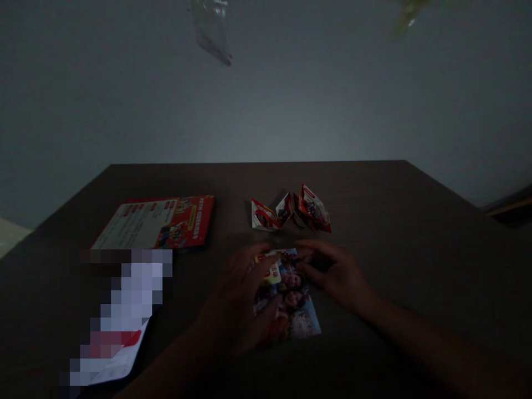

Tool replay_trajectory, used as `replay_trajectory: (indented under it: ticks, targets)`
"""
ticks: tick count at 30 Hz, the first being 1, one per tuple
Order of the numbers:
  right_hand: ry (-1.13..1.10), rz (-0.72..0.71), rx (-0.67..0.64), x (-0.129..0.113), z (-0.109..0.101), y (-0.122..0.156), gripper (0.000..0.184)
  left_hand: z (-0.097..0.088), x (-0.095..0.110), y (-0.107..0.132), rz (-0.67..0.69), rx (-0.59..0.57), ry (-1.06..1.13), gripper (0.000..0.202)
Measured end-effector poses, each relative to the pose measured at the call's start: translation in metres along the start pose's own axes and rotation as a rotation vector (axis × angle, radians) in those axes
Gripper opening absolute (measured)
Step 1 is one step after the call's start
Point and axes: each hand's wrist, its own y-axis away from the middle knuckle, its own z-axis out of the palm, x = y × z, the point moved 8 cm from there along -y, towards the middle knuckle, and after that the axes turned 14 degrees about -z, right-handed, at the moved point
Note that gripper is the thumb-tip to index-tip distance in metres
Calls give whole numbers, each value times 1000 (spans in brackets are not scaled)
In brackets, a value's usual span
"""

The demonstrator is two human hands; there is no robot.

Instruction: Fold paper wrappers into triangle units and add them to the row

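Observation:
A glossy printed picture sheet [297,316] with people on it lies on the dark table before me. My left hand [245,293] rests over its left part, fingers stretched out and apart, hiding that side. At the sheet's upper right edge is my right hand [332,271], its fingers bent and the thumb spread from them. Whether its fingertips touch the sheet I cannot tell in the dim light. Just beyond both hands stand crumpled red and white wrappers [313,210], folded in a zigzag.
A red and white printed box or book [187,224] lies at the left of the table [374,188]. Nearer, a lit phone-like device [120,360] is partly blurred out. A clear plastic bag [211,30] hangs against the pale wall [311,100].

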Motion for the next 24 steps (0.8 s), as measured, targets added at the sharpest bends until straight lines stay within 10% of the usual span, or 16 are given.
replay_trajectory:
  ticks: [4,9,18,24]
  targets:
    - [-99,63,175,0,-14,1,31,-24,-26,-1,-234,221,241,57]
    - [-218,80,231,-3,-14,4,35,11,-41,2,-582,-218,663,23]
    - [-467,238,-169,-3,30,14,21,16,-47,4,-693,-164,822,21]
    - [-560,253,-179,-11,34,9,20,32,-44,7,-662,-352,899,21]
